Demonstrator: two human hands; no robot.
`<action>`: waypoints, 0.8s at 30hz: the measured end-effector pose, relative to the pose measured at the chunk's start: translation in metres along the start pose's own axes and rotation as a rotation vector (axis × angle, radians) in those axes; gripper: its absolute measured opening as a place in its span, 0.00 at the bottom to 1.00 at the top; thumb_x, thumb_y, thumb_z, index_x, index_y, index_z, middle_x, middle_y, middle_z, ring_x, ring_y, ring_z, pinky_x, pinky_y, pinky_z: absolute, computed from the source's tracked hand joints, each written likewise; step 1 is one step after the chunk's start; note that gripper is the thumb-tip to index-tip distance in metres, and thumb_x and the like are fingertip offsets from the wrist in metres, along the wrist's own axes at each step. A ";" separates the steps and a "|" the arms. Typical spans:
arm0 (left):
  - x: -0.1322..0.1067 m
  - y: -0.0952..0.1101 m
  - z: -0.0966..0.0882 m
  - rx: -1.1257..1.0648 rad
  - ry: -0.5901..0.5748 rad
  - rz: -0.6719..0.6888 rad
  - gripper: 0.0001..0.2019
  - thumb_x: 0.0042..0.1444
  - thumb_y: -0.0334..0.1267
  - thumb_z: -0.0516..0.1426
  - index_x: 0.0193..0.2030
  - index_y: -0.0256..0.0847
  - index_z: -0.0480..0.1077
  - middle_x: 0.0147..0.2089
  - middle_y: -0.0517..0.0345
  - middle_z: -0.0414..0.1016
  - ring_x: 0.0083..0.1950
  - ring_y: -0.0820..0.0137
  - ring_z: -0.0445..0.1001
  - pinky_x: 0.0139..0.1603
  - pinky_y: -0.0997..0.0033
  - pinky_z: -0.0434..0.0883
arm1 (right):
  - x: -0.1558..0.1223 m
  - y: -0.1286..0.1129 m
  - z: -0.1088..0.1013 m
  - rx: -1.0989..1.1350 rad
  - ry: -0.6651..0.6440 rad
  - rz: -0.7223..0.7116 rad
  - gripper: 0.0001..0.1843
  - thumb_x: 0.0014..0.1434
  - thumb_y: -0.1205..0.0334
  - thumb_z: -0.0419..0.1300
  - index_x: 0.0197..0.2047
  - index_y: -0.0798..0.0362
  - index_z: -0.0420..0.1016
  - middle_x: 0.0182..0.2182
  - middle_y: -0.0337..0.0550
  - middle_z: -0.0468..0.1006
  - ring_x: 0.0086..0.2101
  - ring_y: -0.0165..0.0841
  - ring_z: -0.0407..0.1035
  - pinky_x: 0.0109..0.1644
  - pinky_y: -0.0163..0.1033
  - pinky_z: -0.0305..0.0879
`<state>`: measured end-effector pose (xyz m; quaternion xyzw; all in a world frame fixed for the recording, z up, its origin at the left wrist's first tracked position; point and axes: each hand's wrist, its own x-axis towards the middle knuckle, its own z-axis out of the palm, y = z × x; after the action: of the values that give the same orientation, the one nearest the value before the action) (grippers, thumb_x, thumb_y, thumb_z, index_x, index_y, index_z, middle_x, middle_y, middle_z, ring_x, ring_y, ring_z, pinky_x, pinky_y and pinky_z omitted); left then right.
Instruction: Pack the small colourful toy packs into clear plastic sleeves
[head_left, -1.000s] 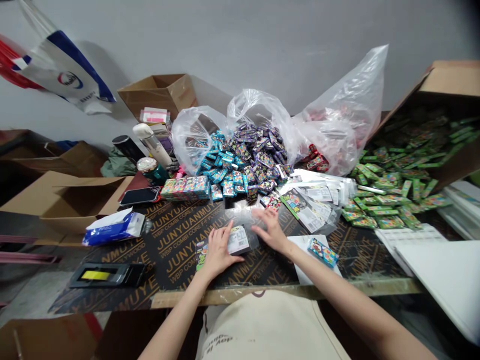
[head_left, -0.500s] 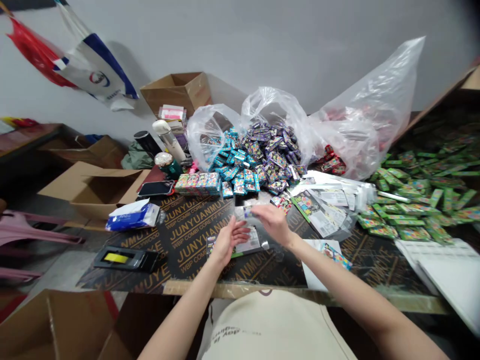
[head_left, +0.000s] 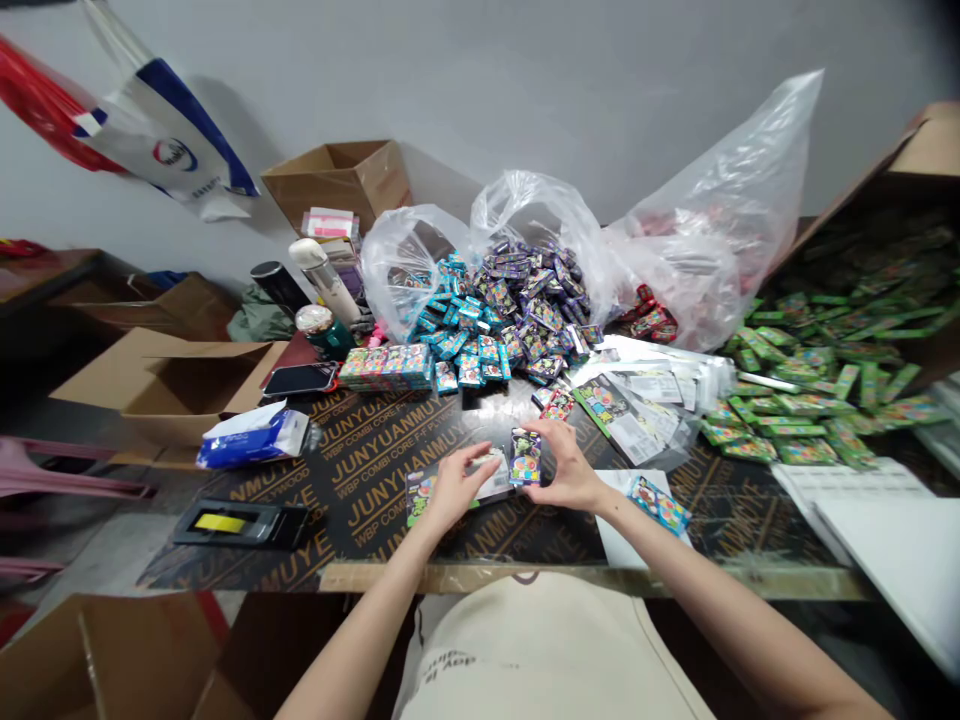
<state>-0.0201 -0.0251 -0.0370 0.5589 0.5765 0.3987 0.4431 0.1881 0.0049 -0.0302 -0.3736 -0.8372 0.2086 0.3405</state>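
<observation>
Between the thumb and fingers of my right hand (head_left: 568,472) stands a small purple box (head_left: 525,460) with a colourful printed front, its face turned up towards me. My left hand (head_left: 454,487) is just to its left, thumb and fingers apart and holding nothing. Under and beside that hand lies a flat printed packet (head_left: 421,490) with green and dark artwork, partly hidden by the fingers. Beyond my hands are a heap of purple boxes (head_left: 536,300) and a heap of blue boxes (head_left: 457,320), spilling from clear plastic bags (head_left: 409,250).
At right are printed packets (head_left: 637,420), a blue packet (head_left: 660,505) on white paper, and many green boxes (head_left: 795,420). To the left are a tape dispenser (head_left: 240,522), a blue tissue pack (head_left: 255,437), a phone (head_left: 300,378), a bundled box stack (head_left: 386,367) and an open carton (head_left: 180,385).
My right hand has turned and come lower, bringing the purple box upright with its printed front showing. My left hand has drawn slightly away from it. The whole view has shifted slightly.
</observation>
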 end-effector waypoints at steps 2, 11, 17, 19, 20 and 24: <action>-0.001 -0.004 -0.008 0.168 0.082 0.103 0.20 0.43 0.44 0.62 0.44 0.41 0.73 0.48 0.50 0.73 0.51 0.59 0.69 0.54 0.57 0.63 | -0.005 0.005 -0.001 -0.021 0.021 0.036 0.39 0.37 0.59 0.63 0.55 0.51 0.57 0.47 0.47 0.67 0.48 0.44 0.61 0.54 0.50 0.50; -0.015 0.021 0.037 -0.178 -0.045 -0.083 0.14 0.40 0.31 0.60 0.38 0.35 0.72 0.34 0.55 0.76 0.36 0.65 0.73 0.37 0.69 0.69 | 0.007 -0.039 0.005 -0.225 -0.228 -0.147 0.42 0.39 0.66 0.62 0.59 0.43 0.56 0.50 0.49 0.64 0.51 0.45 0.57 0.59 0.54 0.39; -0.016 0.030 0.042 -0.685 -0.173 -0.262 0.17 0.44 0.33 0.59 0.44 0.35 0.68 0.37 0.53 0.75 0.35 0.68 0.74 0.39 0.69 0.69 | 0.006 -0.036 -0.001 0.003 -0.186 -0.161 0.49 0.40 0.55 0.64 0.63 0.51 0.46 0.55 0.51 0.59 0.53 0.44 0.55 0.57 0.50 0.46; -0.015 0.030 0.036 -0.715 -0.304 -0.306 0.20 0.46 0.37 0.59 0.47 0.35 0.66 0.38 0.49 0.75 0.36 0.65 0.75 0.40 0.64 0.70 | 0.001 -0.028 -0.003 0.050 -0.133 -0.126 0.48 0.40 0.56 0.64 0.62 0.51 0.47 0.53 0.50 0.62 0.52 0.42 0.57 0.56 0.48 0.48; -0.014 0.028 0.031 -0.680 -0.323 -0.296 0.22 0.48 0.40 0.58 0.50 0.35 0.65 0.41 0.47 0.75 0.38 0.63 0.75 0.42 0.61 0.69 | -0.001 -0.023 -0.004 0.057 -0.114 -0.103 0.46 0.40 0.58 0.63 0.61 0.51 0.48 0.52 0.49 0.64 0.51 0.41 0.58 0.56 0.48 0.48; -0.008 0.006 0.006 -0.119 -0.091 -0.009 0.30 0.48 0.45 0.58 0.58 0.40 0.58 0.57 0.44 0.64 0.58 0.58 0.62 0.58 0.54 0.57 | -0.009 0.004 -0.003 -0.088 -0.042 0.015 0.41 0.38 0.57 0.64 0.57 0.50 0.56 0.48 0.47 0.67 0.48 0.43 0.60 0.55 0.51 0.47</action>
<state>-0.0124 -0.0334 -0.0331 0.5463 0.5337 0.4046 0.5029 0.1970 0.0004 -0.0340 -0.3901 -0.8496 0.1822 0.3046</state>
